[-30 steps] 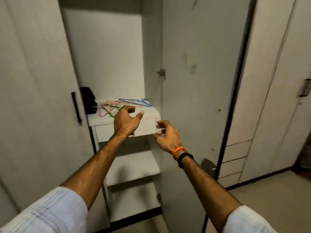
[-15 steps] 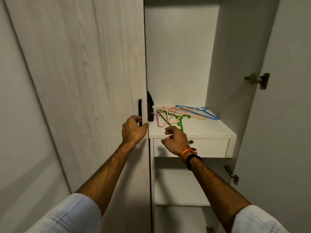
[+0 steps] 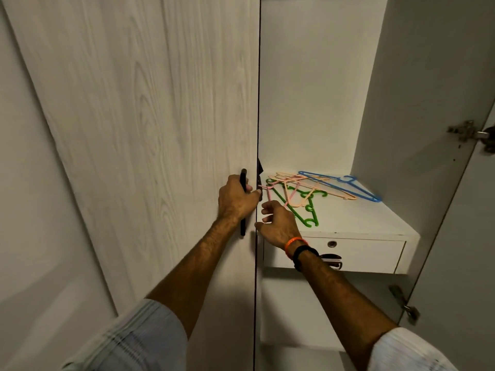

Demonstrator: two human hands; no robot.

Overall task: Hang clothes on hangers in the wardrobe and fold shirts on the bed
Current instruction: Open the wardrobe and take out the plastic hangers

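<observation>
Zero garments hung: hangers (image 3: 316, 192) lie loose on shelf (image 3: 369, 218). Left hand (image 3: 237, 199) grips door handle (image 3: 243, 202); right hand (image 3: 277, 223) half-curled, empty, beside hangers. Folding undone.

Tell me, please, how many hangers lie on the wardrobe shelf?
At least 4, tangled in one pile on the shelf: a blue hanger farthest back, an orange hanger, a pink hanger nearest the door, and a green hanger in front. Overlaps may hide more.

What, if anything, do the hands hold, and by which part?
The left hand grips the black door handle near its top. The right hand holds nothing.
</observation>
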